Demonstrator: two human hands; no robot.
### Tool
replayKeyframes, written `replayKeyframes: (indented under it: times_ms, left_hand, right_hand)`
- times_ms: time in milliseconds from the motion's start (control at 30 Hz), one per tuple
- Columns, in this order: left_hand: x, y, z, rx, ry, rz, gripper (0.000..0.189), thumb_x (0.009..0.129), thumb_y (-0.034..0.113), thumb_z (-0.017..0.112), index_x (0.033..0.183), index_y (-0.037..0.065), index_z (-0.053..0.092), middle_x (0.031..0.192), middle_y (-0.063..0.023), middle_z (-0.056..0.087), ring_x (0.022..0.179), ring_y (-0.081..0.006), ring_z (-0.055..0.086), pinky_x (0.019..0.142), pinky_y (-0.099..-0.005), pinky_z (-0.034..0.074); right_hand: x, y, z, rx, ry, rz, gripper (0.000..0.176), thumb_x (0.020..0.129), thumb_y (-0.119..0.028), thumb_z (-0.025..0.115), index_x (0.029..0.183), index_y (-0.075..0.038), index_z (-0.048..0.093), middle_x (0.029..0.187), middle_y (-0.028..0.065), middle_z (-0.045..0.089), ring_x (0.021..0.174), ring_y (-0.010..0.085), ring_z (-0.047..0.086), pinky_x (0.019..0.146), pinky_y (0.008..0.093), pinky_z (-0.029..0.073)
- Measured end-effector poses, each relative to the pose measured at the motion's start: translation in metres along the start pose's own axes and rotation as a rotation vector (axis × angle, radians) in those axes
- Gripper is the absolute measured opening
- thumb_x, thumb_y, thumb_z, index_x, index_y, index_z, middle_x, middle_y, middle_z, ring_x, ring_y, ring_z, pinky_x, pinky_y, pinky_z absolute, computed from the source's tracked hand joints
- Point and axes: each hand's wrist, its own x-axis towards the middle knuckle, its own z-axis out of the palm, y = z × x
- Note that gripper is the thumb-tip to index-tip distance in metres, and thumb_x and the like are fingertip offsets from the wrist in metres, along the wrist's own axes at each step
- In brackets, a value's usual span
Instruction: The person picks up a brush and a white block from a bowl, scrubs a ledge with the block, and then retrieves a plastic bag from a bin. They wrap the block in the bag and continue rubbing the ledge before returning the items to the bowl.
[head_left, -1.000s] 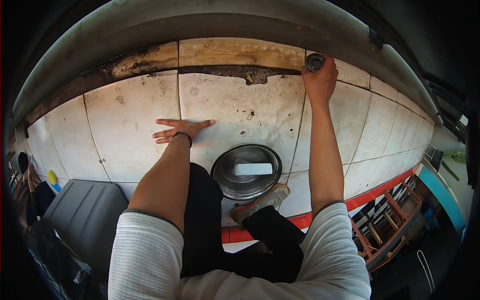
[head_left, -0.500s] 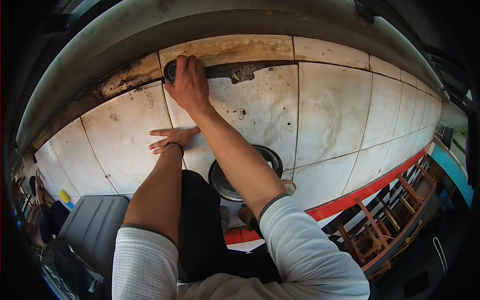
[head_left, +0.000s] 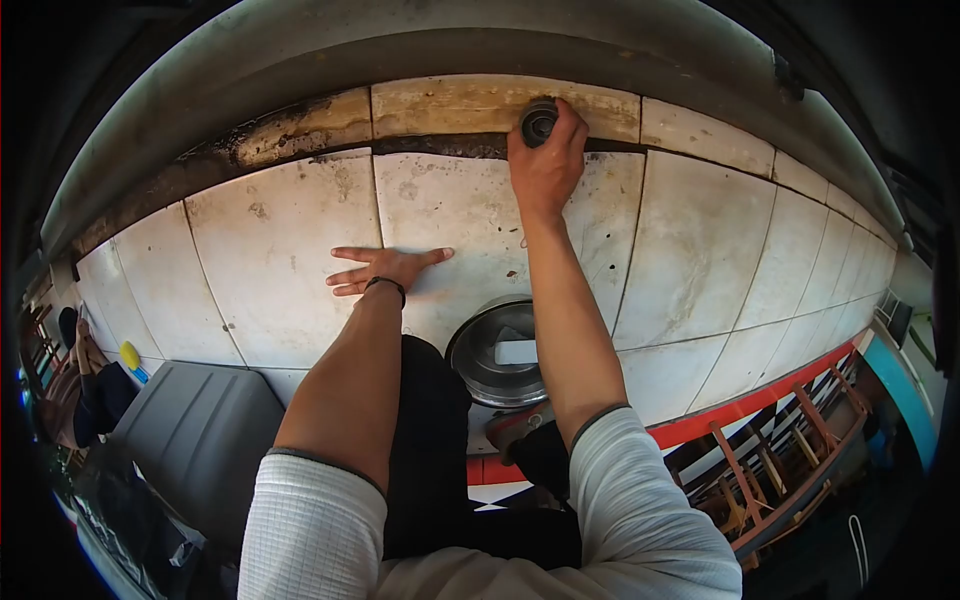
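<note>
My right hand point(head_left: 549, 170) is closed around a dark, round, cup-like object point(head_left: 538, 122) with ringed edges. It rests against the narrow yellowed tile strip point(head_left: 450, 106) at the back, beside the dark gap point(head_left: 440, 146) where tile edging is stained. Flat on the white tiles, fingers spread, lies my left hand point(head_left: 398, 267), with a dark band at the wrist. Between my arms sits a round metal bowl point(head_left: 462, 378), partly hidden by my right forearm, with a white rectangular block point(head_left: 515, 352) in it.
A large grey pipe-like edge point(head_left: 480, 55) curves along the back. To the left stand a grey lidded bin point(head_left: 200, 420) and a yellow-headed brush point(head_left: 130, 355); another person point(head_left: 85, 390) sits beyond. Wooden chairs point(head_left: 780, 450) lie past the red edge point(head_left: 760, 378) at right.
My right hand has slid to the right along the back strip with the dark round object. The bowl's inside and white block show more. My left hand stays flat on the tiles.
</note>
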Motion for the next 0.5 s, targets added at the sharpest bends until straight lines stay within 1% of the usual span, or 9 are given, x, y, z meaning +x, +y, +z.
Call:
replayKeyframes:
  times_ms: [100, 133, 167, 200, 233, 300, 333, 433, 500]
  left_hand:
    - [0.011, 0.001, 0.011, -0.050, 0.064, -0.031, 0.175, 0.041, 0.059, 0.095, 0.143, 0.006, -0.037, 0.150, -0.0381, -0.024, 0.143, -0.0507, -0.020, 0.115, -0.0645, 0.003]
    - [0.016, 0.000, 0.016, -0.109, 0.087, -0.017, 0.175, 0.041, 0.059, 0.095, 0.143, 0.006, -0.037, 0.150, -0.0381, -0.024, 0.143, -0.0505, -0.020, 0.115, -0.0645, 0.004]
    - [0.021, -0.002, 0.021, -0.168, 0.110, -0.003, 0.174, 0.041, 0.059, 0.095, 0.143, 0.007, -0.037, 0.150, -0.0381, -0.025, 0.143, -0.0503, -0.020, 0.115, -0.0645, 0.004]
    - [0.025, -0.003, 0.022, -0.228, 0.133, 0.006, 0.174, 0.041, 0.059, 0.095, 0.143, 0.007, -0.037, 0.150, -0.0381, -0.025, 0.143, -0.0502, -0.020, 0.115, -0.0645, 0.005]
    - [0.020, -0.002, 0.017, -0.163, 0.111, 0.001, 0.175, 0.040, 0.059, 0.095, 0.143, 0.007, -0.037, 0.150, -0.0382, -0.025, 0.143, -0.0502, -0.020, 0.115, -0.0648, 0.005]
    - [0.007, 0.001, 0.009, -0.038, 0.060, -0.025, 0.175, 0.040, 0.060, 0.094, 0.143, 0.006, -0.036, 0.150, -0.0384, -0.025, 0.143, -0.0503, -0.020, 0.115, -0.0652, 0.005]
    - [0.004, 0.002, 0.004, -0.018, 0.036, -0.029, 0.175, 0.039, 0.061, 0.094, 0.143, 0.006, -0.036, 0.150, -0.0387, -0.025, 0.143, -0.0504, -0.020, 0.115, -0.0655, 0.006]
    - [-0.001, 0.001, -0.002, 0.006, 0.000, -0.017, 0.176, 0.038, 0.061, 0.094, 0.143, 0.004, -0.036, 0.150, -0.0397, -0.023, 0.143, -0.0511, -0.019, 0.114, -0.0667, 0.004]
    - [0.001, 0.001, -0.003, 0.022, -0.007, -0.013, 0.176, 0.038, 0.061, 0.094, 0.143, 0.004, -0.036, 0.150, -0.0399, -0.023, 0.143, -0.0512, -0.019, 0.114, -0.0669, 0.004]
  right_hand:
    - [-0.051, -0.080, 0.041, 0.278, -0.276, -0.141, 0.073, 0.066, -0.005, 0.079, 0.131, -0.004, 0.045, 0.126, 0.0201, 0.048, 0.114, 0.0400, 0.055, 0.094, 0.0441, 0.051]
    - [-0.062, -0.100, 0.050, 0.371, -0.378, -0.171, 0.073, 0.065, -0.005, 0.079, 0.130, -0.005, 0.045, 0.127, 0.0199, 0.048, 0.114, 0.0394, 0.055, 0.096, 0.0437, 0.050]
    - [-0.065, -0.114, 0.054, 0.370, -0.431, -0.195, 0.070, 0.066, -0.007, 0.080, 0.127, -0.005, 0.047, 0.125, 0.0191, 0.050, 0.113, 0.0387, 0.055, 0.095, 0.0432, 0.051]
    - [-0.058, -0.119, 0.050, 0.402, -0.374, -0.151, 0.067, 0.066, -0.007, 0.080, 0.125, -0.005, 0.048, 0.122, 0.0187, 0.052, 0.112, 0.0383, 0.055, 0.093, 0.0436, 0.050]
    - [-0.050, -0.122, 0.044, 0.434, -0.323, -0.108, 0.064, 0.067, -0.007, 0.080, 0.123, -0.005, 0.050, 0.120, 0.0182, 0.054, 0.111, 0.0379, 0.056, 0.092, 0.0440, 0.050]
    - [-0.022, -0.098, 0.023, 0.278, -0.123, -0.174, 0.059, 0.068, -0.008, 0.080, 0.120, -0.004, 0.052, 0.115, 0.0177, 0.057, 0.109, 0.0377, 0.056, 0.091, 0.0451, 0.048]
    - [-0.009, -0.082, 0.011, 0.177, -0.032, -0.126, 0.057, 0.069, -0.007, 0.080, 0.119, -0.004, 0.053, 0.113, 0.0179, 0.058, 0.107, 0.0380, 0.055, 0.091, 0.0459, 0.046]
    - [0.021, -0.021, -0.015, -0.135, 0.162, -0.005, 0.058, 0.070, -0.004, 0.078, 0.122, -0.005, 0.053, 0.116, 0.0163, 0.057, 0.106, 0.0385, 0.056, 0.088, 0.0473, 0.047]
    - [0.027, -0.005, -0.017, -0.239, 0.229, 0.079, 0.056, 0.070, -0.008, 0.079, 0.120, -0.005, 0.055, 0.112, 0.0157, 0.058, 0.103, 0.0383, 0.056, 0.086, 0.0470, 0.048]
